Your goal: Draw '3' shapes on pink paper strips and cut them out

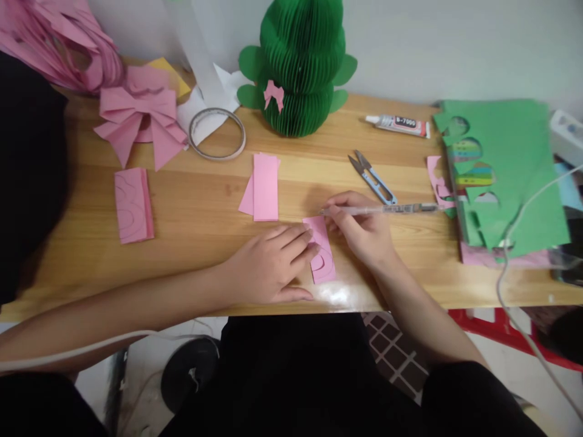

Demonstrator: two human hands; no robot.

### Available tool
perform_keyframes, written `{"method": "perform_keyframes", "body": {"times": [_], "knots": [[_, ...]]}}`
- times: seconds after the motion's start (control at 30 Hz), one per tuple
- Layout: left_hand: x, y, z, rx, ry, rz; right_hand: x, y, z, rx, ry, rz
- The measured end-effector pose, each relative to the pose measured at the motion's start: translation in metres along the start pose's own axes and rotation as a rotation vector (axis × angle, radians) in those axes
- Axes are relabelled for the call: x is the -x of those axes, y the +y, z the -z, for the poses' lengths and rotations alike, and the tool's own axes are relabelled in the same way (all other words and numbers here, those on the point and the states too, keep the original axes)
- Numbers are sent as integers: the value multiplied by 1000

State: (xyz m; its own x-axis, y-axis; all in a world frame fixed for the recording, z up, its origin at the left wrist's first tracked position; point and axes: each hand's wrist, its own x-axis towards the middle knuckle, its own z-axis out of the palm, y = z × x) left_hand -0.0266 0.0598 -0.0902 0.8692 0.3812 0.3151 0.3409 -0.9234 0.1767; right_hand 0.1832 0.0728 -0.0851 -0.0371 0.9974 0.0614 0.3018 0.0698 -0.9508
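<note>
A small pink paper strip [324,267] lies near the table's front edge, with a curved outline drawn on its lower part. My left hand [277,264] rests flat with its fingertips over the strip's left side, holding nothing. Pinched in my right hand [362,230] is a clear pen [387,209], its tip just above the strip's top edge. To the left lie two overlapping plain pink paper pieces [265,188]. Further left sits a folded pink paper stack [132,206] with curved lines drawn on it.
Blue thread snips [374,179] and a glue tube [401,125] lie behind my right hand. Green paper sheets [523,176] are stacked at right, crossed by a white cable [503,273]. A green honeycomb paper tree [303,73], tape roll [217,155] and pink paper bow [141,115] stand behind.
</note>
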Motion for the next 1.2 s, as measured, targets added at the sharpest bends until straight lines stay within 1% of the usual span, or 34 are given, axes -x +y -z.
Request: {"method": "perform_keyframes", "body": {"times": [0.13,0.27,0.4,0.63,1.03,1.2], "knots": [[1,0,0,-10,-26,-1,2,3,0,-19,7,-23],[1,1,0,-21,-30,1,4,-2,1,16,2,7],[0,0,-2,-21,-29,-7,5,-7,-2,51,4,3],[1,1,-3,-7,-23,5,3,-5,-6,139,-14,87],[-1,1,-2,0,-19,10,3,-4,-8,138,-52,87],[0,1,-2,8,-32,14,3,-5,-8,151,-59,64]]}}
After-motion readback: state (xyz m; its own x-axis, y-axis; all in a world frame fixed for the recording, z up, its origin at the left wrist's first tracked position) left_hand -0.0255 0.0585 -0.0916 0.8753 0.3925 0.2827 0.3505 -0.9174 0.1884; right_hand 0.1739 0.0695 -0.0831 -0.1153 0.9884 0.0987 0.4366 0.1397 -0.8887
